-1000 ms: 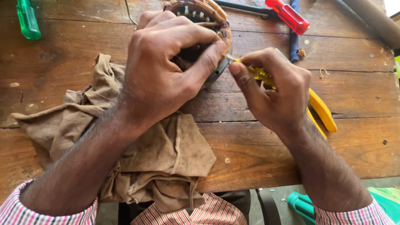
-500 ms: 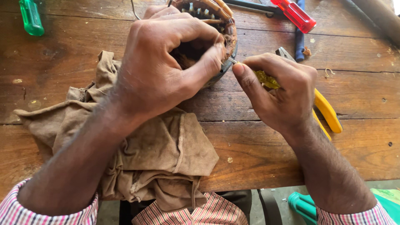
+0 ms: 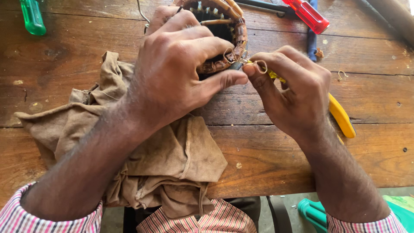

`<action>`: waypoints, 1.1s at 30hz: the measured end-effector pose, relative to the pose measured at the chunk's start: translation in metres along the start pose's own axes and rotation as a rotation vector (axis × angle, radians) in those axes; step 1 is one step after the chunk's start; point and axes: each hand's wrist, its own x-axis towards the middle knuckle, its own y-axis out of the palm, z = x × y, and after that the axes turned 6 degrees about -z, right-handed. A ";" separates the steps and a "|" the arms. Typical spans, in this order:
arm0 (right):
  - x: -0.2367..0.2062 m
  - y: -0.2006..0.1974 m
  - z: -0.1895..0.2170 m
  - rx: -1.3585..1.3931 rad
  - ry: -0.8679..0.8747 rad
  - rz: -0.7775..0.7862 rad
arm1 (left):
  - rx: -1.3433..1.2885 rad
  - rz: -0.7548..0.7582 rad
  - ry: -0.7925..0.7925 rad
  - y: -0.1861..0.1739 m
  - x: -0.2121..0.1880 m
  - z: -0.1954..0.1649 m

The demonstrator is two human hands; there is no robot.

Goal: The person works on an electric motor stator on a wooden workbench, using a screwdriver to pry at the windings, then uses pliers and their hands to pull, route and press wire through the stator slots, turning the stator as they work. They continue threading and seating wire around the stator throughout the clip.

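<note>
**Two hands on a copper-wound ring at the top of a wooden bench**

The left hand (image 3: 181, 73) is closed over a round, hollow ring wound with brownish copper coils (image 3: 228, 34), which sits on the worn brown wooden bench (image 3: 379, 99) at about 12 o'clock in the view. Its fingers drape across the ring's near rim and the thumb presses in from below, so the ring is firmly clasped.

The right hand (image 3: 293, 95) meets it from 3 o'clock, thumb and forefinger pinched tight on the front end of a pair of yellow-handled pliers (image 3: 340, 114). Their metal tip (mostly hidden by the fingertips) touches the ring's rim just beside the left thumb. The yellow handles trail out behind the palm toward 4 o'clock.

A crumpled tan cloth (image 3: 172, 164) lies under the left wrist and forearm, spreading toward 7 o'clock and hanging over the bench's near edge.

At 11 o'clock, well apart from the hands, lies a translucent green screwdriver handle (image 3: 32, 17). At 1 o'clock a translucent red screwdriver handle (image 3: 308, 15) lies near the ring, with a blue-handled tool (image 3: 311, 39) partly under it. Pink-and-white checked shirt cuffs (image 3: 60, 218) show at the bottom corners.
</note>
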 end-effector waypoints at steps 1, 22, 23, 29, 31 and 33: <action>0.002 0.001 0.000 0.010 -0.048 -0.019 | 0.008 -0.009 0.005 0.000 0.000 -0.001; -0.007 0.010 -0.004 -0.052 0.088 -0.127 | 0.035 -0.141 -0.044 0.010 -0.004 -0.010; -0.007 0.011 -0.004 -0.047 0.098 -0.130 | 0.038 -0.137 -0.050 0.010 -0.003 -0.011; -0.013 0.019 0.002 0.103 0.229 -0.185 | 0.002 -0.187 -0.090 0.012 0.004 -0.012; -0.014 0.018 0.000 0.085 0.177 -0.166 | -0.023 -0.214 -0.162 0.012 0.005 -0.013; -0.014 0.016 -0.003 0.071 0.121 -0.158 | -0.040 -0.243 -0.215 0.009 0.004 -0.012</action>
